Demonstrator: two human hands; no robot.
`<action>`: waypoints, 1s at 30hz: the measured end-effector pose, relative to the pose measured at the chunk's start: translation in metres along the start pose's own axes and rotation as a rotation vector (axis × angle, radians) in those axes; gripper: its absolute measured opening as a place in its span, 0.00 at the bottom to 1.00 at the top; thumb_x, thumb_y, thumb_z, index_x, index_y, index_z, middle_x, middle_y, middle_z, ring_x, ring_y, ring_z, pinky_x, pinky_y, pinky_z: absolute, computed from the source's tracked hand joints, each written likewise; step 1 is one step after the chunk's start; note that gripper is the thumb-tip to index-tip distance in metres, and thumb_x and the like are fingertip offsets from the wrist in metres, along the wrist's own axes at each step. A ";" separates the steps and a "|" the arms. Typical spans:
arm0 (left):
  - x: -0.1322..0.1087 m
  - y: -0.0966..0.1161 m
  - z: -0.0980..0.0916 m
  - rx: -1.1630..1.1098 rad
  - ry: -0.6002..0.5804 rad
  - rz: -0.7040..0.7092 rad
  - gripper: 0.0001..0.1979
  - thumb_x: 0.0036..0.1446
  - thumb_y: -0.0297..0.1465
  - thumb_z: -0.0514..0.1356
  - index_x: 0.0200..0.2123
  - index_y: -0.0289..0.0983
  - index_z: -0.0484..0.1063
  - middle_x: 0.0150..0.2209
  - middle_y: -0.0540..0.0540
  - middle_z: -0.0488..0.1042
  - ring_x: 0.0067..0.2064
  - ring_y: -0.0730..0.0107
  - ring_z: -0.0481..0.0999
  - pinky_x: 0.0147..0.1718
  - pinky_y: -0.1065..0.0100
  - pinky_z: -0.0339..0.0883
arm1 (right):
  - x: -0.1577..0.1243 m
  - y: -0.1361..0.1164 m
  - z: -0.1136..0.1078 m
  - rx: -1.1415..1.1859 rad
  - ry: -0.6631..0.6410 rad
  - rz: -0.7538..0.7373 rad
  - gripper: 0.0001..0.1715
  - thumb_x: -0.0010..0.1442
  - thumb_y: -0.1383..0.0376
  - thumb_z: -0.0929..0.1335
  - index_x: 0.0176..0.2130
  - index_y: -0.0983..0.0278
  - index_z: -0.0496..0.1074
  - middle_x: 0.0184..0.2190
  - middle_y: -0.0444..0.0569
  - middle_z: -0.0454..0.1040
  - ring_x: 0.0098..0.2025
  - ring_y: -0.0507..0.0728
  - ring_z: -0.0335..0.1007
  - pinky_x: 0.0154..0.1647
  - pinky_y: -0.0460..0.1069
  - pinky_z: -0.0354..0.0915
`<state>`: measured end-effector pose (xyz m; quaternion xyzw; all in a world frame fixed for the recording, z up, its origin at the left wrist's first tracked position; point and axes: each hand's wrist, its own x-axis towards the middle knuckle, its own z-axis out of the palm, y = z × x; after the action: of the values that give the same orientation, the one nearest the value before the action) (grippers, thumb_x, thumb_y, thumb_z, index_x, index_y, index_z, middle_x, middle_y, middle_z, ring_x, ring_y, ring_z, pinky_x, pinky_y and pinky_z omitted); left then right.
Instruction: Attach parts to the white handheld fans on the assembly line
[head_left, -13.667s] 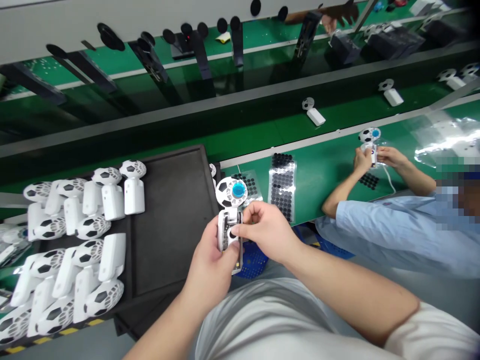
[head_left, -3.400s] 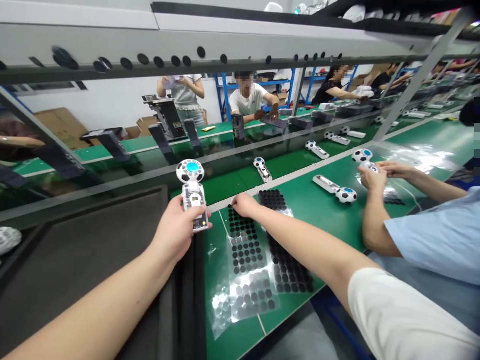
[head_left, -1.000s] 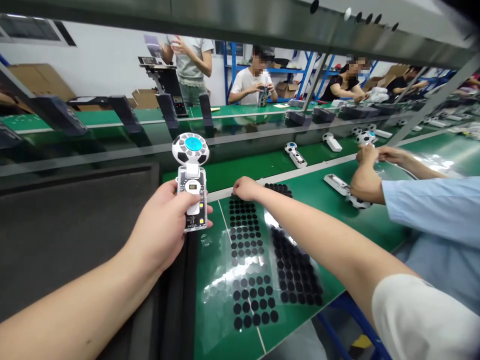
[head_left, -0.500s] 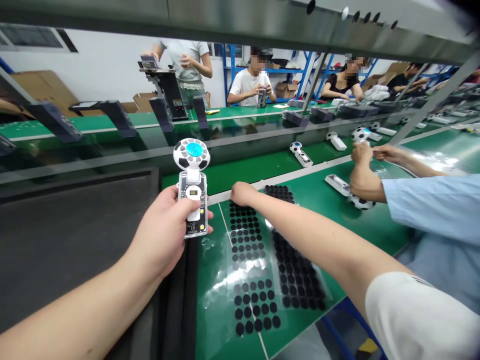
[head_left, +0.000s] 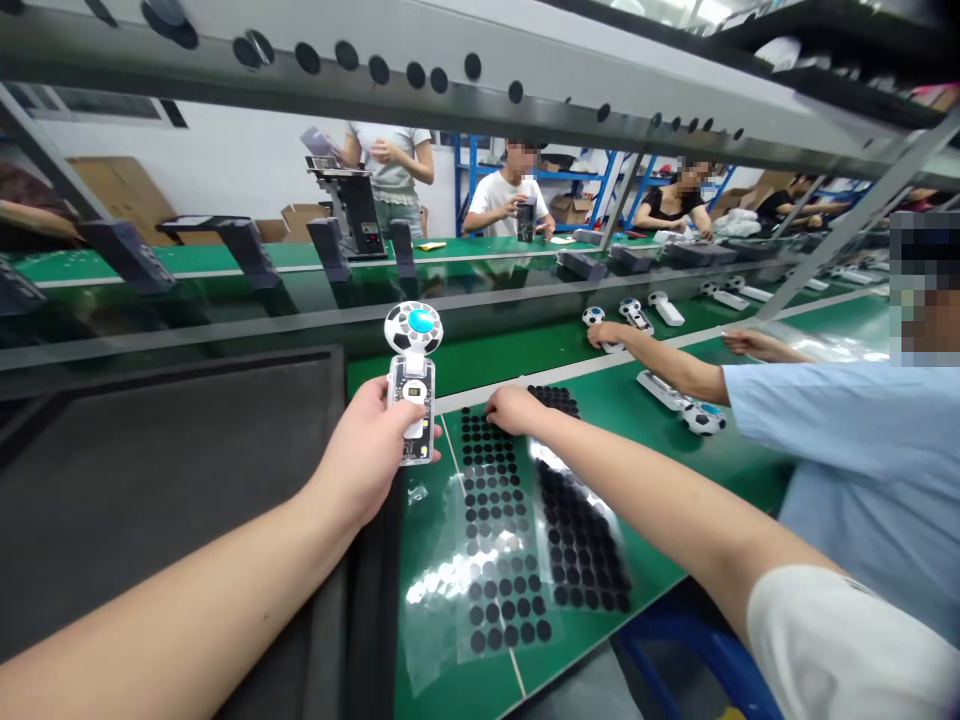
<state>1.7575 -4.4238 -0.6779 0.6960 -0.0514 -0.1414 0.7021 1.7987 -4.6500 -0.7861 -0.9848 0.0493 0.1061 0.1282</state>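
My left hand (head_left: 367,440) is closed around a small handheld fan (head_left: 421,370), held upright. Its round head has a black-and-white football pattern with a blue disc in the middle, and a clear case shows the circuit board. My thumb presses on the white front piece. At the top end of a clear sheet of round black stickers (head_left: 491,485), my right hand (head_left: 516,408) has its fingers curled together on the dots; what they pinch is hidden. A second sticker sheet (head_left: 585,540) lies partly under my right forearm.
A co-worker's hand (head_left: 611,335) is at a fan on the green belt (head_left: 510,350) to the right. Another football-patterned fan (head_left: 703,418) lies on the bench beside that sleeve. A black mat (head_left: 172,520) is left; a metal beam (head_left: 420,40) with black dots crosses above.
The view has tilted up, showing more of the beam. My right hand has shifted slightly right across the sheet's top. The co-worker's hand has reached left over the belt with a fan.
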 end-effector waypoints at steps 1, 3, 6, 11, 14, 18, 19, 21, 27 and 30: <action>0.000 0.000 0.000 0.004 -0.001 0.001 0.18 0.46 0.29 0.61 0.43 0.37 0.68 0.36 0.46 0.71 0.30 0.65 0.75 0.20 0.67 0.73 | 0.000 0.001 0.001 -0.005 -0.008 -0.006 0.11 0.67 0.60 0.69 0.44 0.65 0.75 0.46 0.51 0.76 0.48 0.58 0.73 0.53 0.58 0.69; 0.000 0.000 0.000 0.013 0.000 0.005 0.19 0.45 0.29 0.61 0.43 0.37 0.67 0.37 0.45 0.71 0.30 0.65 0.75 0.20 0.67 0.73 | 0.001 0.000 0.001 -0.009 -0.019 -0.024 0.11 0.67 0.60 0.69 0.45 0.65 0.75 0.47 0.51 0.76 0.49 0.59 0.73 0.53 0.58 0.68; 0.000 -0.001 0.000 0.015 0.003 0.011 0.19 0.45 0.29 0.61 0.43 0.36 0.67 0.37 0.45 0.71 0.30 0.65 0.74 0.20 0.67 0.73 | 0.006 -0.004 0.000 -0.020 -0.044 -0.040 0.11 0.67 0.60 0.69 0.45 0.64 0.75 0.47 0.50 0.76 0.49 0.58 0.73 0.53 0.58 0.68; 0.000 -0.001 -0.001 0.030 -0.017 0.023 0.17 0.46 0.29 0.61 0.42 0.36 0.67 0.38 0.44 0.71 0.31 0.64 0.75 0.21 0.66 0.75 | 0.012 -0.014 -0.008 -0.076 -0.122 -0.016 0.10 0.67 0.61 0.69 0.45 0.65 0.74 0.47 0.51 0.75 0.48 0.58 0.73 0.51 0.57 0.70; 0.000 0.000 -0.001 0.039 -0.023 0.021 0.16 0.47 0.29 0.61 0.42 0.36 0.67 0.38 0.45 0.71 0.31 0.64 0.75 0.21 0.66 0.75 | 0.019 -0.019 -0.014 -0.109 -0.185 0.009 0.11 0.66 0.61 0.70 0.44 0.67 0.74 0.45 0.51 0.75 0.46 0.58 0.74 0.49 0.56 0.71; 0.002 0.000 -0.001 0.039 -0.031 0.020 0.15 0.47 0.29 0.60 0.41 0.35 0.67 0.37 0.45 0.71 0.30 0.65 0.75 0.20 0.66 0.75 | 0.032 -0.020 -0.015 -0.123 -0.286 0.038 0.11 0.66 0.61 0.70 0.43 0.68 0.74 0.41 0.50 0.76 0.41 0.56 0.75 0.44 0.55 0.73; 0.002 -0.001 -0.002 0.038 -0.038 0.026 0.14 0.47 0.29 0.60 0.41 0.35 0.68 0.36 0.45 0.71 0.31 0.65 0.75 0.20 0.66 0.75 | 0.034 -0.020 -0.015 -0.120 -0.305 0.043 0.11 0.66 0.61 0.70 0.42 0.68 0.74 0.40 0.49 0.76 0.40 0.56 0.75 0.44 0.54 0.73; 0.002 -0.001 -0.002 0.035 -0.041 0.033 0.14 0.48 0.28 0.60 0.40 0.35 0.68 0.36 0.45 0.71 0.31 0.65 0.75 0.20 0.67 0.75 | 0.038 -0.021 -0.014 -0.108 -0.325 0.049 0.11 0.66 0.61 0.70 0.42 0.68 0.74 0.39 0.49 0.76 0.40 0.55 0.75 0.43 0.54 0.73; 0.002 -0.001 -0.001 0.043 -0.043 0.021 0.14 0.48 0.28 0.60 0.41 0.35 0.68 0.36 0.46 0.71 0.30 0.66 0.75 0.20 0.67 0.74 | 0.028 -0.019 -0.022 -0.017 -0.282 0.031 0.10 0.65 0.62 0.71 0.39 0.69 0.74 0.38 0.48 0.77 0.40 0.56 0.75 0.44 0.54 0.73; 0.003 -0.001 -0.001 0.040 -0.051 0.027 0.14 0.48 0.28 0.60 0.41 0.35 0.67 0.35 0.46 0.71 0.30 0.65 0.75 0.20 0.67 0.74 | 0.014 -0.007 -0.025 0.093 -0.216 0.015 0.09 0.65 0.63 0.71 0.38 0.68 0.74 0.36 0.47 0.77 0.38 0.55 0.75 0.42 0.53 0.73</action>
<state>1.7600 -4.4239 -0.6793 0.7053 -0.0813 -0.1487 0.6884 1.8182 -4.6509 -0.7636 -0.9602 0.0472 0.2103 0.1774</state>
